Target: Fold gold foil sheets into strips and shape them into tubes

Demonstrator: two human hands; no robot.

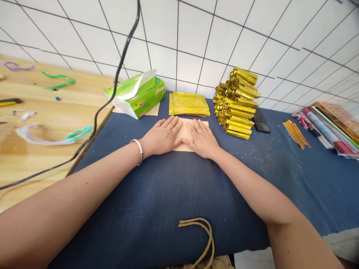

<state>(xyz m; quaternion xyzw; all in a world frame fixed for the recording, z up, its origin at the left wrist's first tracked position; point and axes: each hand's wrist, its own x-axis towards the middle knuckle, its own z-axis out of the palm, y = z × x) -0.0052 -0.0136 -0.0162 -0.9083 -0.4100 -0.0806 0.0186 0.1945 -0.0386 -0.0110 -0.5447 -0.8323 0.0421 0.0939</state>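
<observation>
Hands lie flat on one tan paper sheet (pixel 186 131) in the middle of the blue cloth (pixel 168 194). Seen from above, the left hand (pixel 162 136) rests on the sheet's 9 o'clock side and the right hand (pixel 202 139) rests on its 3 o'clock side. Both hands are spread, palms down, fingers pointing toward 12 o'clock, and the thumbs nearly touch in the middle. Neither hand pinches anything; they just press down. The sheet's long way runs from 9 o'clock to 3 o'clock, so it sits crosswise under both hands, and each hand covers about half of it. Both hands are just as near to it, since both are on it. Just past the fingertips, at 12 o'clock, lies a flat pile of gold sheets (pixel 188 104). At 2 o'clock from the right hand stands a tall stack of folded gold pieces (pixel 237 102), with a black phone (pixel 261 121) beside it. At 11 o'clock from the left hand sits a green tissue pack (pixel 137 94). A silver bracelet (pixel 139 151) is on the left wrist. Near the body, at 6 o'clock, a tan cord loop (pixel 203 235) hangs over the cloth's edge.
</observation>
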